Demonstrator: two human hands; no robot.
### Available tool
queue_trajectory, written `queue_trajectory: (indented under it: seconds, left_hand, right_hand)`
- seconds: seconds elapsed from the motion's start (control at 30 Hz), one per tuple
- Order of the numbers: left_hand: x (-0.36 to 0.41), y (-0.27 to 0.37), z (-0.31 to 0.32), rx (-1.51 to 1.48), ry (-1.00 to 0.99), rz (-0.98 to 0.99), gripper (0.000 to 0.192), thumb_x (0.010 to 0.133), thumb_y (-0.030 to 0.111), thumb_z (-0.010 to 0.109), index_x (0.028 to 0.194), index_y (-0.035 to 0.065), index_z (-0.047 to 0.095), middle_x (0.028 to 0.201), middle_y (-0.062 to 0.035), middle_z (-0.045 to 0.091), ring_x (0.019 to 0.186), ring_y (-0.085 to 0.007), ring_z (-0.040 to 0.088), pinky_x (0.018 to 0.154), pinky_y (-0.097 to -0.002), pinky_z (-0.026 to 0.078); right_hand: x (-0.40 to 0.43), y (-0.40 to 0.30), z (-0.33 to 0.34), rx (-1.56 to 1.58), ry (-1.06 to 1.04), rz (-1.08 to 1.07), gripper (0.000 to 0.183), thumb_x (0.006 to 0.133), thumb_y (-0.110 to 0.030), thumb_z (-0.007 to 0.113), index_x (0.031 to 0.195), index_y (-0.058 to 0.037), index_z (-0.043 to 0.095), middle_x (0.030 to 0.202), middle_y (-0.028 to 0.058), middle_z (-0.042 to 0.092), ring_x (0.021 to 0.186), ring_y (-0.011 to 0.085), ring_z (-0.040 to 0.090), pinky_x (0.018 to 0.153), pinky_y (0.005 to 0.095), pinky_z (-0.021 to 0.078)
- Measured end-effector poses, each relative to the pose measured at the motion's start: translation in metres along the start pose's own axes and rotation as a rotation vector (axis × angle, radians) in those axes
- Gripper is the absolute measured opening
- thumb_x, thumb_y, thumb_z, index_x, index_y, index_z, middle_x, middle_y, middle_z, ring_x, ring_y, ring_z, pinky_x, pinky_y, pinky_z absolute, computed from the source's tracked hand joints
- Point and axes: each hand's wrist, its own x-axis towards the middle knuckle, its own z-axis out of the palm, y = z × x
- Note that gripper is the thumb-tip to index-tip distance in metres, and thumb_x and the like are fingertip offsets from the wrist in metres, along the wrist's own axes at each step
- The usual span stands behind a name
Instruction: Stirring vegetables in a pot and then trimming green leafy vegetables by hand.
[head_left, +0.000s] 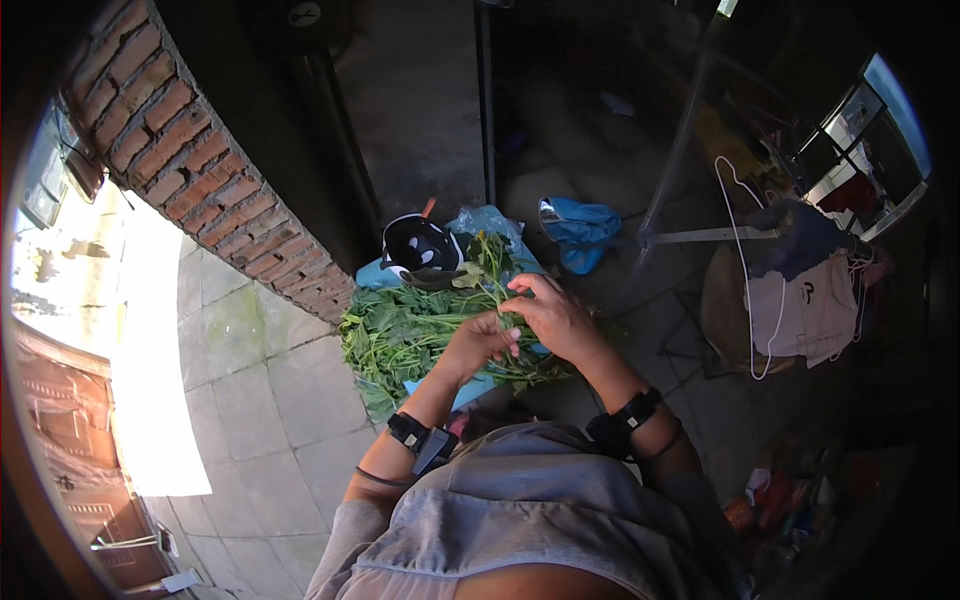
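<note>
A leafy green stem (491, 262) with a small yellow flower at its tip stands up between my hands. My left hand (480, 341) grips it low down, fingers curled. Higher on the same stem, my right hand (551, 315) pinches with thumb and forefinger. Beneath both hands spreads a heap of leafy greens (405, 326) with long pale stalks. The heap lies on a light blue surface (472, 391), which shows at its near edge. What the palms cover is hidden.
Behind the greens sit a black-and-white helmet-like container (422, 247) and a clear plastic bag (487, 219). A blue bag (581, 229) lies on the floor to the right. A brick pillar (225, 187) rises at left. Clothes (802, 307) and a white hanger (742, 277) hang at right.
</note>
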Motion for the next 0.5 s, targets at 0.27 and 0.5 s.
queue_trajectory:
  seconds: [0.27,0.5]
  left_hand:
    - [-0.004,-0.013,0.008,-0.526,-0.016,0.005,0.009,0.092,0.016,0.058,0.095,0.0081,0.058,0.085,-0.0029,0.063,0.083,-0.014,0.062,0.07,-0.0232,0.045]
    - [-0.003,-0.013,0.009,-0.471,0.072,-0.038,0.007,0.093,0.011,0.054,0.097,0.0078,0.058,0.085,-0.003,0.062,0.085,-0.0146,0.061,0.072,-0.0232,0.045]
  right_hand:
    - [-0.01,0.003,-0.025,-0.266,0.111,-0.204,0.009,0.076,-0.009,0.06,0.085,-0.0096,0.062,0.096,0.0054,0.059,0.097,0.021,0.057,0.089,0.0383,0.0407]
    - [-0.033,0.015,-0.033,-0.093,-0.053,0.006,0.012,0.073,-0.01,0.068,0.08,-0.0094,0.058,0.072,0.0027,0.056,0.079,0.0201,0.056,0.082,0.0375,0.0407]
